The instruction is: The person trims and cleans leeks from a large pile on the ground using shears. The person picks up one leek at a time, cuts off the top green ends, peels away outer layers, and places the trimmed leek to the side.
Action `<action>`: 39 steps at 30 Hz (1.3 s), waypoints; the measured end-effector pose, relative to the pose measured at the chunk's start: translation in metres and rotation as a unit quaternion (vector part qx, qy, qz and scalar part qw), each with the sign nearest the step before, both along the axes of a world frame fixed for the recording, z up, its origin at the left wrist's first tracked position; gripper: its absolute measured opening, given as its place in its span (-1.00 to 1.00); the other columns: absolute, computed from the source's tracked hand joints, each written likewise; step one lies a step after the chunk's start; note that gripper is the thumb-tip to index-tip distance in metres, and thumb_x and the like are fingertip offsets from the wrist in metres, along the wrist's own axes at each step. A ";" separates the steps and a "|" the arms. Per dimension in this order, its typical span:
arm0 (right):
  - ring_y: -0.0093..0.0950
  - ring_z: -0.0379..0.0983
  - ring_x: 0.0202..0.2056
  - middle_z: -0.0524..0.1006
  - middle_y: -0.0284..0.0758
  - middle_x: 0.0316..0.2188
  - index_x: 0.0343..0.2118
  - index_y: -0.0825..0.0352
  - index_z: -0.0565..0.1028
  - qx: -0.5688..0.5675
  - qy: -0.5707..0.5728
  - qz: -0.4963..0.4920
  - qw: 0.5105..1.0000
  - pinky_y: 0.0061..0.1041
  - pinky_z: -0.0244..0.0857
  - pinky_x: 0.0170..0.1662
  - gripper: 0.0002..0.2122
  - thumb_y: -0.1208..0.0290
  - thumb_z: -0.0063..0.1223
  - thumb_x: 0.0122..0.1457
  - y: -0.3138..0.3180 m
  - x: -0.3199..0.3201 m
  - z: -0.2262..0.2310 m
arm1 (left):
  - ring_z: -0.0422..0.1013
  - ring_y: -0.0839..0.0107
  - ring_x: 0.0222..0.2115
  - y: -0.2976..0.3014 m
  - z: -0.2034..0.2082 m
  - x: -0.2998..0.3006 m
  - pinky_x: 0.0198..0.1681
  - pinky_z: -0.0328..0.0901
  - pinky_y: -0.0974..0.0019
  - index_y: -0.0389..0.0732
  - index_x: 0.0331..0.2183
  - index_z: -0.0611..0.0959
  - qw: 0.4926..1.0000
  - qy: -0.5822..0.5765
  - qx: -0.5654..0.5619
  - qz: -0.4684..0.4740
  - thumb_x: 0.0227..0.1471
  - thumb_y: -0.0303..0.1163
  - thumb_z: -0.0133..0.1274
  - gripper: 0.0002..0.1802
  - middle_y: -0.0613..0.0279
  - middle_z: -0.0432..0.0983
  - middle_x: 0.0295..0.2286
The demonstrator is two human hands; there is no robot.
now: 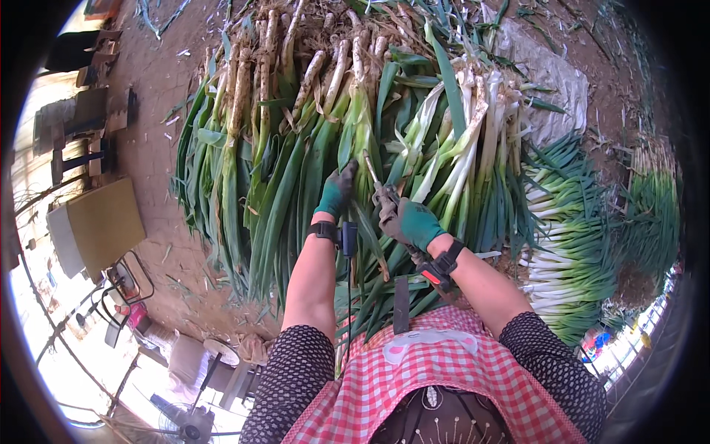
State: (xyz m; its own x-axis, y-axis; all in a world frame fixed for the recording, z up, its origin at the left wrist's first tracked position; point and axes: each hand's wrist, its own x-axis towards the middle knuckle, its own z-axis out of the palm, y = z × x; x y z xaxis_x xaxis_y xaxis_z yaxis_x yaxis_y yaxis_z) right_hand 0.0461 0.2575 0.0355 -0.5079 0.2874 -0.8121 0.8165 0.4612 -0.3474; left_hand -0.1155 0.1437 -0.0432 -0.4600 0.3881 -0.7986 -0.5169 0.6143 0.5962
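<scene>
A thick heap of leeks (pixel 277 174) lies before me, with rooted, soil-stained ends at the far side and green leaves toward me. My left hand (pixel 340 189), in a green and dark grey glove, is closed around a leek (pixel 359 122) where its pale stalk turns to leaf. Just right of it, my right hand (pixel 408 220), gloved alike, grips an air gun (pixel 386 197). The gun's thin metal nozzle points away from me, its tip close beside that leek. Peeled white stalks (pixel 470 152) lie to the right of the nozzle. My right palm hides part of the gun's handle.
Cleaned leeks (pixel 566 244) are stacked at the right, with another leek pile (pixel 651 200) beyond. A pale plastic sheet (pixel 551 89) lies at the far right. Leftward stand a box-like board (pixel 103 222), a chair and a fan (pixel 188 422). Leaf scraps litter the brick floor (pixel 151 111).
</scene>
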 end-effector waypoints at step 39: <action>-0.11 0.63 -0.38 0.63 -0.06 -0.37 -0.17 0.28 0.55 0.000 0.127 0.202 0.971 -0.24 0.51 -0.27 -0.73 0.22 0.07 0.17 0.016 0.018 0.025 | 0.56 0.50 -0.36 -0.077 0.006 0.066 -0.30 0.50 0.38 -0.15 -0.02 0.63 0.900 -0.318 0.232 0.186 0.28 0.20 0.01 -0.40 0.29 0.63 -0.31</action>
